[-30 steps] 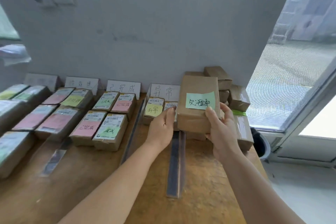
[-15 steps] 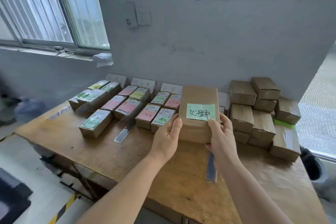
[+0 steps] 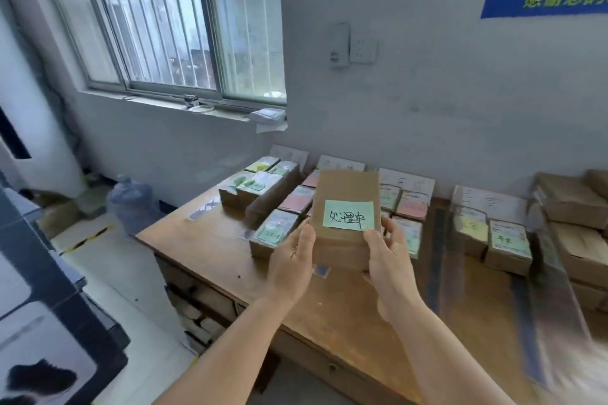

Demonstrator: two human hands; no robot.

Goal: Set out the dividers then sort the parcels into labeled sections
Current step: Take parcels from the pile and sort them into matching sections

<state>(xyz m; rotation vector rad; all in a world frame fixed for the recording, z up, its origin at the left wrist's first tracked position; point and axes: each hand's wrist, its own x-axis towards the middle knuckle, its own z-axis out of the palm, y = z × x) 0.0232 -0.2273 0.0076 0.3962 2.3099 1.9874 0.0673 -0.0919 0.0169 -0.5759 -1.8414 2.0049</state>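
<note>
I hold a brown cardboard parcel [image 3: 345, 194] with a green handwritten note in front of me, above the wooden table [image 3: 210, 250]. My left hand [image 3: 292, 260] grips its left side and my right hand [image 3: 388, 260] grips its right side, thumbs on top. Behind it, sorted parcels [image 3: 263, 187] with green, pink and yellow notes lie in rows. White label cards [image 3: 406, 181] lean against the wall behind the rows. A clear divider strip [image 3: 437, 240] lies between two sections. Two parcels [image 3: 508, 245] sit in the right section.
A pile of unlabelled brown parcels [image 3: 572, 207] stands at the table's far right. The table's left corner [image 3: 141, 235] borders open floor with a water bottle [image 3: 131, 204] on it. A window [image 3: 177, 19] and a dark machine [image 3: 39, 306] are to the left.
My view has swung left, from the right-hand parcel pile toward the window. The parcel stays gripped in both hands in front of me and now hangs over the middle rows.
</note>
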